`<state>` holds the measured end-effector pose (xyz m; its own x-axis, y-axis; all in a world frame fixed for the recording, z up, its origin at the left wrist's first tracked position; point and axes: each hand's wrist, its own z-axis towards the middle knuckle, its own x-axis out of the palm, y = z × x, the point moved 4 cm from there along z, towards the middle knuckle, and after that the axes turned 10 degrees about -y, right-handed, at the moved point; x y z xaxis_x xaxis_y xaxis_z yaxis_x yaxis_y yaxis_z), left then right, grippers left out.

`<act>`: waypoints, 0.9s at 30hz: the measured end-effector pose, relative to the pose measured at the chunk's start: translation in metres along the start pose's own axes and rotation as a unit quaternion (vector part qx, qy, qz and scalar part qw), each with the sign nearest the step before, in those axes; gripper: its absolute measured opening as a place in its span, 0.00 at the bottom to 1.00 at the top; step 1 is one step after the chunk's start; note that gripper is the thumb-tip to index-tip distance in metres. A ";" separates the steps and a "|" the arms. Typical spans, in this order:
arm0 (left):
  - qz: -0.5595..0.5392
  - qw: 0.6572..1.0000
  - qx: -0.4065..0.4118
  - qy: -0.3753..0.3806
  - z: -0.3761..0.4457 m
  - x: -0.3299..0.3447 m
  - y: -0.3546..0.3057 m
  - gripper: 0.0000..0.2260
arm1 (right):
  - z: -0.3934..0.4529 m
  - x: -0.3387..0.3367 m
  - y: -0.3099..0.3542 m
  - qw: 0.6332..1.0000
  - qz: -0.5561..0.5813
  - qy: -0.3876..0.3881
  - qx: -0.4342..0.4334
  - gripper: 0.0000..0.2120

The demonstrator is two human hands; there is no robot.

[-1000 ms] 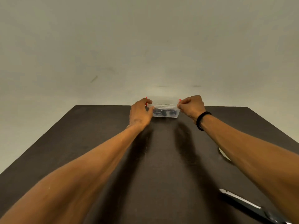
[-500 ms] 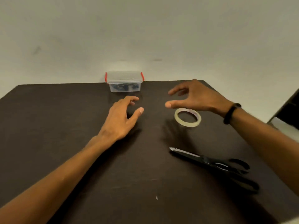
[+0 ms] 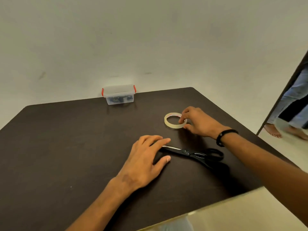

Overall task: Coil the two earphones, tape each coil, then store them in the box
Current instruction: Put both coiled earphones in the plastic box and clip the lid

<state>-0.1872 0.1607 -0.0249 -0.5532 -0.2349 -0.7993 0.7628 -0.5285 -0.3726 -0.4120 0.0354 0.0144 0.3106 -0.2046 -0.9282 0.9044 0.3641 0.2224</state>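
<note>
Storage step looks done: one clear lidded box [image 3: 118, 94] with red clips at far worktop [image 3: 58, 147] edge, lid on, dark earphones [image 3: 119, 99] inside, count unclear through plastic. Right hand [image 3: 198, 122] pinches rim of one tape roll [image 3: 175, 121], toward right worktop edge, finger and thumb curled on it. Left hand [image 3: 143, 160] flat, fingers straight, resting over blade tip of one pair of black scissors [image 3: 195, 154], near right edge. Likely next: clear away tools; needs lift of roll, firmer grip on scissors.
</note>
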 end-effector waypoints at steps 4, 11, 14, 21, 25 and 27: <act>0.030 0.999 0.041 0.014 0.011 0.013 -0.021 0.20 | -0.012 -0.003 0.001 1.000 0.000 -0.015 -0.006 0.07; 0.005 0.997 0.056 0.049 0.022 0.014 -0.023 0.12 | -0.099 -0.039 -0.032 0.999 0.001 -0.042 0.030 0.07; -0.028 0.995 0.053 0.079 0.018 0.008 -0.019 0.10 | -0.135 -0.051 -0.042 0.998 -0.013 -0.034 0.042 0.07; -0.034 0.991 0.066 0.110 0.004 -0.007 -0.019 0.10 | -0.162 -0.057 -0.038 0.998 -0.042 -0.027 0.037 0.10; -0.055 0.992 0.051 0.106 -0.001 -0.015 -0.026 0.09 | -0.161 -0.061 -0.026 0.998 -0.055 -0.024 0.027 0.14; -0.055 0.991 0.054 0.107 -0.003 -0.019 -0.031 0.11 | -0.160 -0.067 -0.006 0.998 -0.037 -0.052 -0.008 0.18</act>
<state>-0.1989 0.1839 0.0007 -0.5387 0.0018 -0.8425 0.6551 -0.6279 -0.4202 -0.4851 0.1925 0.0270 0.2729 -0.3236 -0.9060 0.9212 0.3594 0.1491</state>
